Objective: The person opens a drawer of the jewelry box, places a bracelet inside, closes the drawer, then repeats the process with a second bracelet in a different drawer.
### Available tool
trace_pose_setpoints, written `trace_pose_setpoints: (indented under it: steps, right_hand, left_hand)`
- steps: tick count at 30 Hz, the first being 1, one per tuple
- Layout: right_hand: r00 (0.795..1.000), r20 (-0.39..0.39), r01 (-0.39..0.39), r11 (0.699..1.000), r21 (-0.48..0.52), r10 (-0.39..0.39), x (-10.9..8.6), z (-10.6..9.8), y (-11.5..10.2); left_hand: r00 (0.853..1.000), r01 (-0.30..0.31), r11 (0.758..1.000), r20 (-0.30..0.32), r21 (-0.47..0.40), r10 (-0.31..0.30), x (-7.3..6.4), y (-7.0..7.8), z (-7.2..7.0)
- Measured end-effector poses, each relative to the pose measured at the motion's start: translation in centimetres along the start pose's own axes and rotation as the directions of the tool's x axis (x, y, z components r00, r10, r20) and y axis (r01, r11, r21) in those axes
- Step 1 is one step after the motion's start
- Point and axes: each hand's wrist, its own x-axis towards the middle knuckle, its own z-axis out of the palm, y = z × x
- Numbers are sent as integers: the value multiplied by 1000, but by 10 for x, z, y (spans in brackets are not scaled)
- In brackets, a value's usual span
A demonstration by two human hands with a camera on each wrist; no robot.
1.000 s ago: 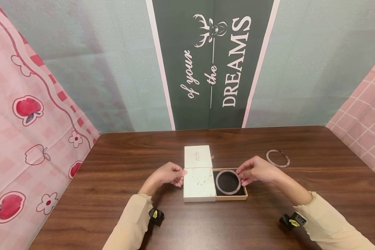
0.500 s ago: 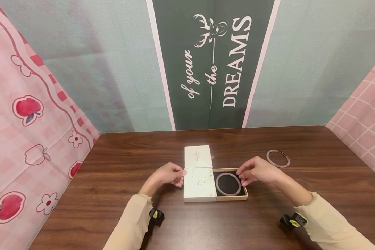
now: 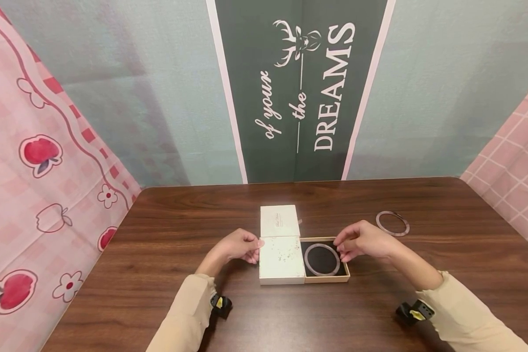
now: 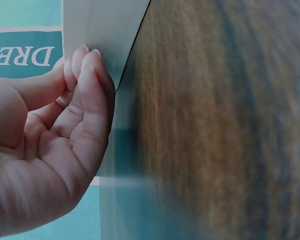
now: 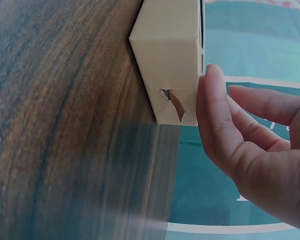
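Seeing a greyish bangle lying flat on black padding inside a pale drawer, sticking out to the right of a white sleeve. Holding the sleeve by its left edge with the left hand, thumb on top, fingers curled against the side. Have the right hand at the drawer's right wall, thumb and fingers apart, fingertips by the rim. Also spotting a second bangle on the brown table, far right, plus a white printed panel just beyond the sleeve.

box: matt card | ring: smooth, perhaps plastic | table: glossy wood-grain
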Motion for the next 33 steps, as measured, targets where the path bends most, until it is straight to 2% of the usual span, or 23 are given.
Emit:
trace_pose_setpoints:
  steps: [7, 18, 33]
  right_hand:
    - [1000, -3, 19, 1000, 15, -19, 0, -4, 2]
    - [999, -25, 46, 998, -49, -47, -1, -17, 3]
    - [999, -51, -4, 998, -62, 0, 0, -21, 12]
  left_hand:
    - [1000, 1, 1000, -1, 5, -1, 1, 0, 0]
    - [1000, 5, 1000, 0, -3, -5, 2, 2, 0]
    - [1000, 6, 1000, -11, 10, -5, 0, 1, 0]
